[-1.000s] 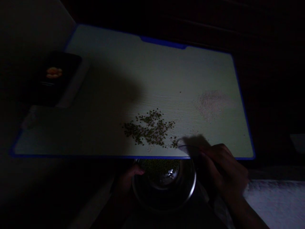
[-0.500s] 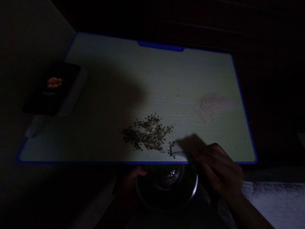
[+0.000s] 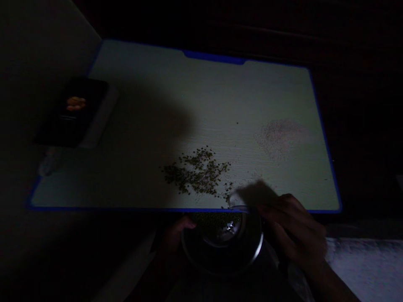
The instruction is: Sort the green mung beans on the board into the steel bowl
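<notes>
At the near edge of a pale board with a blue rim (image 3: 214,92), my right hand (image 3: 296,226) is closed on the handle of what looks like a spoon (image 3: 239,207). Its tip lies at the edge beside a few small green beans. The main spread of green beans (image 3: 201,172), probably mung beans, lies left of it. My left hand (image 3: 176,233) grips the left side of a round metal bowl (image 3: 258,251), thumb over the rim. The bowl sits just below the board's edge with many green beans inside. Most of the left fingers are hidden in the dark.
A thin patch of fine pale grains (image 3: 281,136) covers the board's right part. On the left stands a dark-topped box (image 3: 75,113) with an orange picture, a pale object (image 3: 47,163) beside it. White cloth (image 3: 365,268) shows at lower right. The scene is very dim.
My right hand and the spoon have moved slightly toward me, bringing the spoon's tip to the board's edge. My left hand still grips the bowl.
</notes>
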Tool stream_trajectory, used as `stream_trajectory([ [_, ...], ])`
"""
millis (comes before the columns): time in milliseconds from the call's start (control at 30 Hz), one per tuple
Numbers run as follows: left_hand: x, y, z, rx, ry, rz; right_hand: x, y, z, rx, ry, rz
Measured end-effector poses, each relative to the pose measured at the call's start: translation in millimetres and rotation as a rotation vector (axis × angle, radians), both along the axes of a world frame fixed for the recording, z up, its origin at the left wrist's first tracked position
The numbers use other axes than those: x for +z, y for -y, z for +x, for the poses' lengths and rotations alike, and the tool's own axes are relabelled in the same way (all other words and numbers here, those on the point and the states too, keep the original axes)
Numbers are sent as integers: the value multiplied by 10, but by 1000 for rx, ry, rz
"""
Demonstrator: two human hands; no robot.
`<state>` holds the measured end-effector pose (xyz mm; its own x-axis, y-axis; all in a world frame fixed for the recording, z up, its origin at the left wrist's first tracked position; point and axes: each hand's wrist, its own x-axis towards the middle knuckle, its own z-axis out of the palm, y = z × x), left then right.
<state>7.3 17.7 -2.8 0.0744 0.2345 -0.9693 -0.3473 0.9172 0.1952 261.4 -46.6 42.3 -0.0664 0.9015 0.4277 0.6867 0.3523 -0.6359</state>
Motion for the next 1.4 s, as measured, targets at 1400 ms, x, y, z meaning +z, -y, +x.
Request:
stream_trajectory([
  [1400, -5, -17, -111, 98, 129, -14, 106, -54, -270, 10, 66, 16],
])
